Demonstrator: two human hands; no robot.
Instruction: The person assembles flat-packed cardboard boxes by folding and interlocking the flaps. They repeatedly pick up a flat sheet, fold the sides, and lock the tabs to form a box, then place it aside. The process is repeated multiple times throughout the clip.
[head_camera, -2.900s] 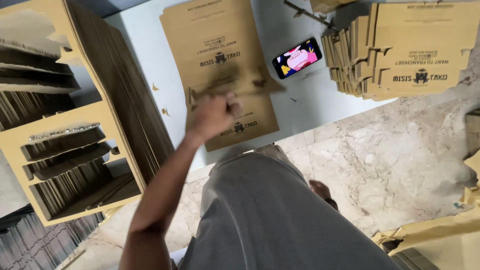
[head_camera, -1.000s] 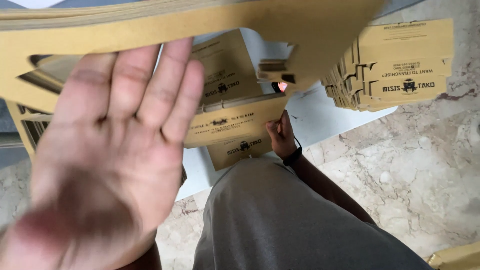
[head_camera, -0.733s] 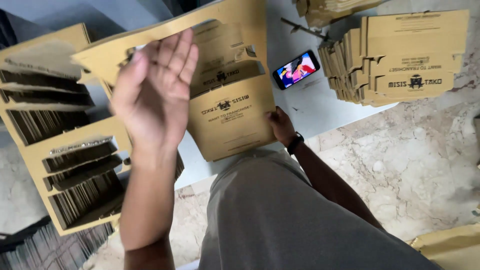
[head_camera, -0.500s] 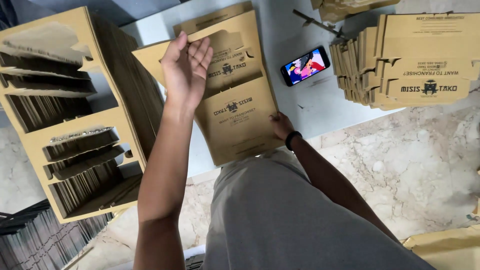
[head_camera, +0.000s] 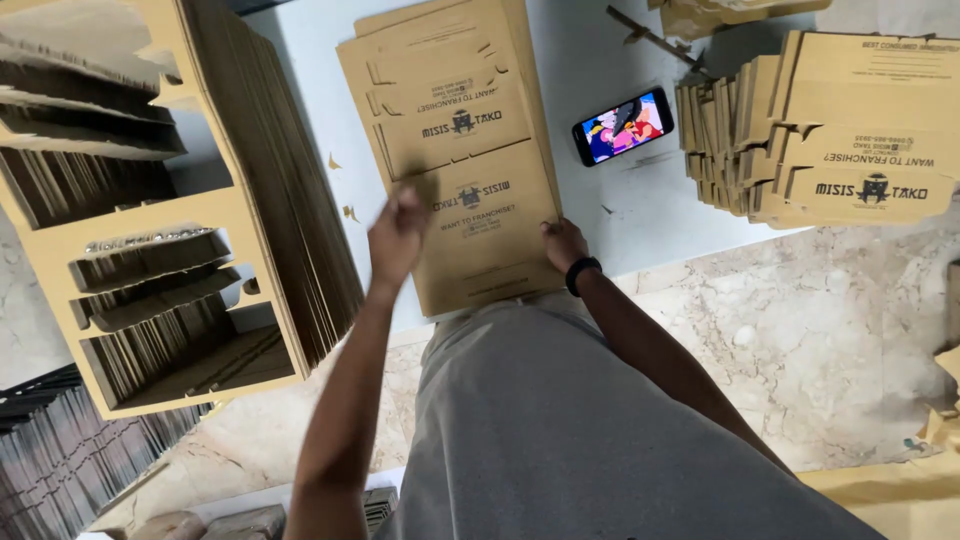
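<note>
A flat printed cardboard box blank (head_camera: 480, 220) lies on top of other blanks (head_camera: 440, 60) on the white table (head_camera: 600, 210) in front of me. My left hand (head_camera: 397, 238) is blurred and rests on the blank's left edge with fingers curled. At the blank's right edge, my right hand (head_camera: 563, 243), with a black band on its wrist, presses down with bent fingers. I cannot tell whether either hand pinches the cardboard or only touches it.
A tall stack of die-cut cardboard sheets (head_camera: 200, 200) stands at the left. Folded box blanks (head_camera: 830, 130) are piled at the right. A phone (head_camera: 622, 126) with a lit screen lies on the table. Cardboard scraps (head_camera: 655, 35) lie at the back; marble floor (head_camera: 820, 340) below.
My left hand came down from high in front of the camera to the blank's left edge. The raised blank now lies flat on the pile. My right hand stayed at its right edge.
</note>
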